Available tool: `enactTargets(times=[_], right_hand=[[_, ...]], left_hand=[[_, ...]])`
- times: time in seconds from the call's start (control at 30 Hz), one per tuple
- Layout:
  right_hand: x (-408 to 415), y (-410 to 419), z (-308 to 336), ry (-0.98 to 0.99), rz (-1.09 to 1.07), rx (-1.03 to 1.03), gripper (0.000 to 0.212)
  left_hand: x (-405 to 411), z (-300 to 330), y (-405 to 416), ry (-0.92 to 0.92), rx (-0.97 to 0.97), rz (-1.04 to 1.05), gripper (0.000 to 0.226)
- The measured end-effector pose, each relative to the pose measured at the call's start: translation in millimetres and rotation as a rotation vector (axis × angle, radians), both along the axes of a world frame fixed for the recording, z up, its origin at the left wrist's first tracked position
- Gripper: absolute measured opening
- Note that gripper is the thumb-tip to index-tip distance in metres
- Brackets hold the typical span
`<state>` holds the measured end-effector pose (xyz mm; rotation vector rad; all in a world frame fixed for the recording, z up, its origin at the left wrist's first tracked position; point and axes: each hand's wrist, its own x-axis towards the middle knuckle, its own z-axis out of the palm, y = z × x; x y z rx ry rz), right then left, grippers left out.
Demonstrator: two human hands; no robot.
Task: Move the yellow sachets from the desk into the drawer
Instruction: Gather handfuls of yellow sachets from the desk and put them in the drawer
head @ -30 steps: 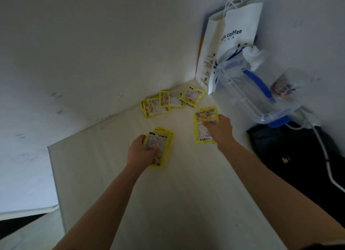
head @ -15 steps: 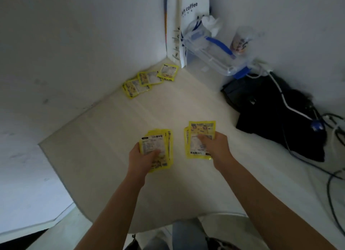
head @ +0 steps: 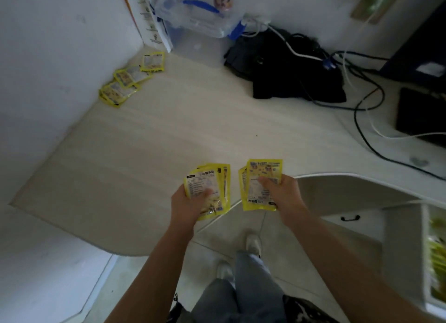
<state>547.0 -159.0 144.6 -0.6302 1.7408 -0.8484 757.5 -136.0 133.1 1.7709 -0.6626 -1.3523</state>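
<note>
My left hand [head: 185,205] grips a fanned stack of yellow sachets [head: 210,185] over the desk's front edge. My right hand [head: 282,194] holds a second stack of yellow sachets [head: 261,177], just past that edge. Several more yellow sachets [head: 131,80] lie on the pale desk [head: 144,149] in the far left corner by the wall. An open white drawer [head: 405,245] juts out at the lower right, with blurred yellow packets [head: 438,257] inside it.
A white paper bag [head: 149,18] and a clear plastic box with a blue handle [head: 200,16] stand at the back. A black bag [head: 289,69] and tangled cables [head: 362,100] lie to the right. Legs and shoes show on the tiled floor below.
Both hands have drawn back from the far corner to the desk's front edge, each carrying its stack. The view has swung down and right, bringing the open drawer into sight.
</note>
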Motion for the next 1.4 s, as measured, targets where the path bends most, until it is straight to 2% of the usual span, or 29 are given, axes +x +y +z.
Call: enactTargets(times=[0.1,0.43,0.77,1.07,1.4], right_hand=[[-18.2,26.1,2.8,0.021,-0.075,-0.005,0.004],[-83.0,102.7,5.4,-0.006,-0.262,0.005,0.01],[-192.1,221.5,-4.3,-0.042,-0.429,0.053,0.007],[-304.7,329.7,-6.3,-0.088,-0.586,0.07,0.003],[-414.0,374.0,-4.3,-0.051,-0.693,0.056,0.006]], left_hand=[[-18.7,3.6,10.2,0.016,0.026,-0.076,0.024],[-91.1,12.8,48.1,0.019,0.065,-0.26,0.021],[-210.2,15.4,128.0,-0.011,0.068,-0.464,0.02],[-332.6,13.2,221.3,-0.023,0.078,-0.554,0.023],[-457.1,1.2,241.5,-0.064,0.082,-0.668,0.03]])
